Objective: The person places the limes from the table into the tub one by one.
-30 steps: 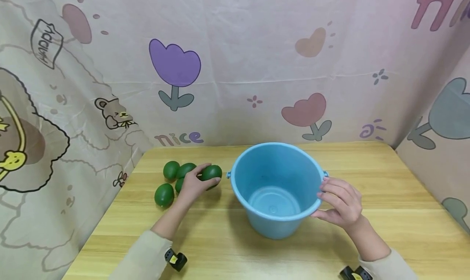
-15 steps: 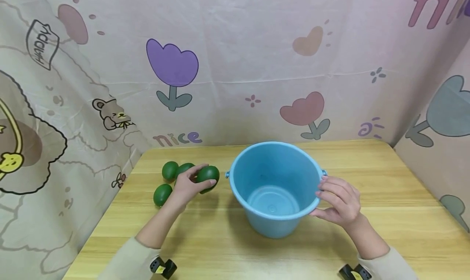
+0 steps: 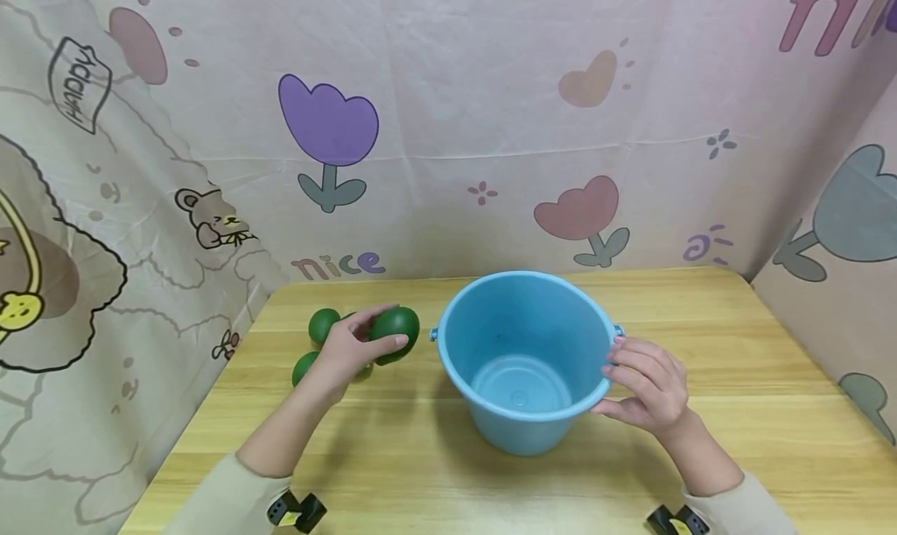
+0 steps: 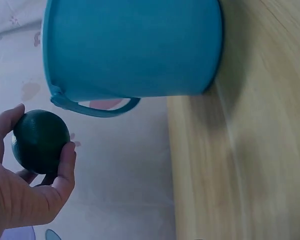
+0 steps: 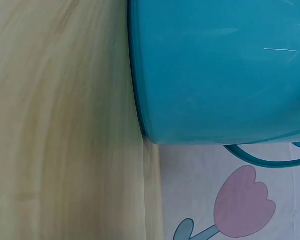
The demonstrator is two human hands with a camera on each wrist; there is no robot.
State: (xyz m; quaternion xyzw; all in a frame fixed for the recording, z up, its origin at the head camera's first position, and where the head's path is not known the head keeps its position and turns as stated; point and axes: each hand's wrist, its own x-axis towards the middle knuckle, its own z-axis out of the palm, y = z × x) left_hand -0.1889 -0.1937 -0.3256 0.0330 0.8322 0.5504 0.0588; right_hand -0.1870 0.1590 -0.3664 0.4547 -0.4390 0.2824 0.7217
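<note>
My left hand [image 3: 346,352] pinches a dark green, smooth lime [image 3: 398,331] between thumb and fingers, raised above the table left of the bucket. In the left wrist view that lime [image 4: 40,142] shows close to the bucket's rim, with a gap between. The light blue bucket [image 3: 518,430] stands upright with nothing inside it. With fingers over its right rim and thumb below, my right hand [image 3: 652,383] holds the bucket; this hand is out of the right wrist view, where the bucket wall [image 5: 215,75] fills the upper right.
More limes [image 3: 323,326] lie on the wooden table [image 3: 701,441] at the left, partly hidden behind my left hand and forearm. The bucket's handle [image 4: 105,111] hangs at its far side. A printed cloth [image 3: 448,130] rises behind the table.
My left hand has lifted the lime off the table and drawn slightly left with it, covering more of the other limes. The right hand and bucket stay in place.
</note>
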